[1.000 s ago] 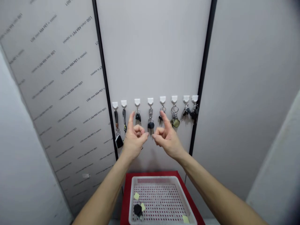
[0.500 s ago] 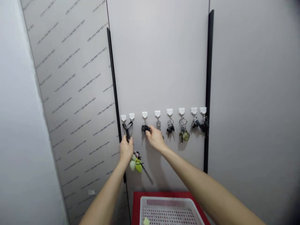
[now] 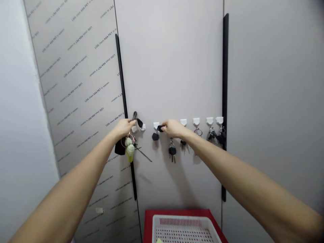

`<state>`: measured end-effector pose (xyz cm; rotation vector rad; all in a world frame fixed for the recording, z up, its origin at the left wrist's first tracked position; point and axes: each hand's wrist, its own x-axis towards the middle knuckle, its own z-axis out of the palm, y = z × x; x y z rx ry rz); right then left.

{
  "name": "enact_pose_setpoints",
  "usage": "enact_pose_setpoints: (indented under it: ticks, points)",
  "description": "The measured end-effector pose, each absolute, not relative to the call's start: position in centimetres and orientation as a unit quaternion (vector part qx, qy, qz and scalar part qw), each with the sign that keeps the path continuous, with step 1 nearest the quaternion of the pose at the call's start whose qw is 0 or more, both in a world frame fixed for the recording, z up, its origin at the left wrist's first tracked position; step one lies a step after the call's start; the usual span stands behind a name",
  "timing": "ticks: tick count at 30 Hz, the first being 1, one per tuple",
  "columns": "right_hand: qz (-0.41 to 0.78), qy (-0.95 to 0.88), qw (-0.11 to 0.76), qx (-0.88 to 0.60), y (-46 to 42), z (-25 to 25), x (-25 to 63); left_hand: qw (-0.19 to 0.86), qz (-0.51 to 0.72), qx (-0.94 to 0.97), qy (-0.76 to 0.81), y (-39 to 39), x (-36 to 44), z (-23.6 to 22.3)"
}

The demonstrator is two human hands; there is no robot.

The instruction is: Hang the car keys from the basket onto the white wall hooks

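My left hand is closed on a black strap, whose loop stands off the two leftmost white hooks. Below that hand dangle pale green and yellow charms, a pink ring and a dark flat piece. Pinched in my right hand is a black-headed key, level with the third hook. Another black key head hangs just under this hook. My right hand covers the fourth hook; a key bunch shows beneath it.
More key bunches hang to the right, one on a large ring. Long black handles run down the pale door panels. Below, a white perforated basket rests on a red surface. A white wall stands left.
My left hand has risen leftward, lifting the strap and its charms off the hooks. My right hand has moved up and slightly right, raising the black-headed key beside the third hook.
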<state>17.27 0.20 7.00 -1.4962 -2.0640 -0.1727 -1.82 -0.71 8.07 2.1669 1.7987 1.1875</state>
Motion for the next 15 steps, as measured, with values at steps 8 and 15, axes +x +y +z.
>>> enact_pose_setpoints:
  ticks: [8, 15]
  points:
    - [-0.127, -0.827, 0.259, -0.482, 0.9, 7.0, 14.6, -0.037, 0.273, 0.726, 0.63, -0.3, 0.6, 9.4]
    - [-0.067, -0.89, 0.178, -0.414, -1.0, 0.6, 16.6, -0.118, 0.373, 0.663, 0.638, 1.1, -0.3, 9.2]
